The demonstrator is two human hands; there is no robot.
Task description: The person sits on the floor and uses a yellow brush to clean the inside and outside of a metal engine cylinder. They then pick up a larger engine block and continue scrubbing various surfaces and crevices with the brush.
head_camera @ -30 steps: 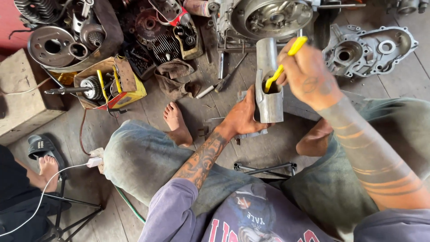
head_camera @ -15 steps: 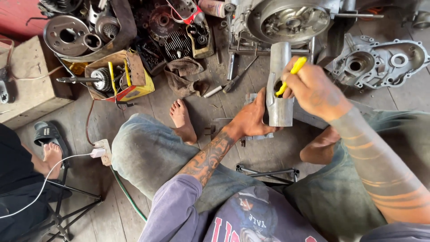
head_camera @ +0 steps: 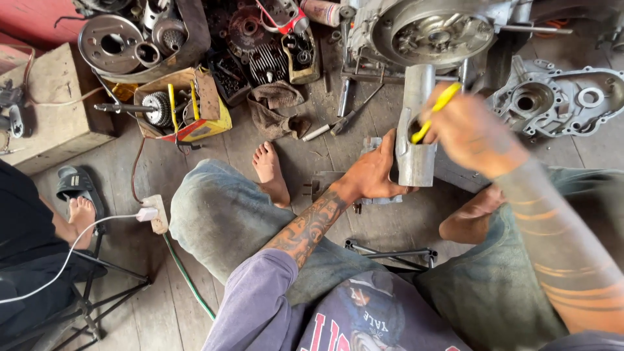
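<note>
My left hand [head_camera: 372, 173] grips the lower side of an upright grey metal tube part [head_camera: 416, 130] with a side opening, standing on the wooden floor between my bare feet. My right hand [head_camera: 474, 133], blurred by motion, holds a yellow-handled tool [head_camera: 435, 110] whose end goes into the part's opening.
Engine casings lie at the top centre [head_camera: 429, 32] and top right [head_camera: 559, 97]. A yellow box [head_camera: 185, 114] of gears and tools, rags [head_camera: 276, 110], loose tools [head_camera: 348, 114], a power strip [head_camera: 156, 214] and another person's sandalled foot [head_camera: 78, 208] sit to the left.
My right hand pushed the yellow tool down into the part's opening and is now pulling back up and right. The camera view has drifted, shifting everything rightward.
</note>
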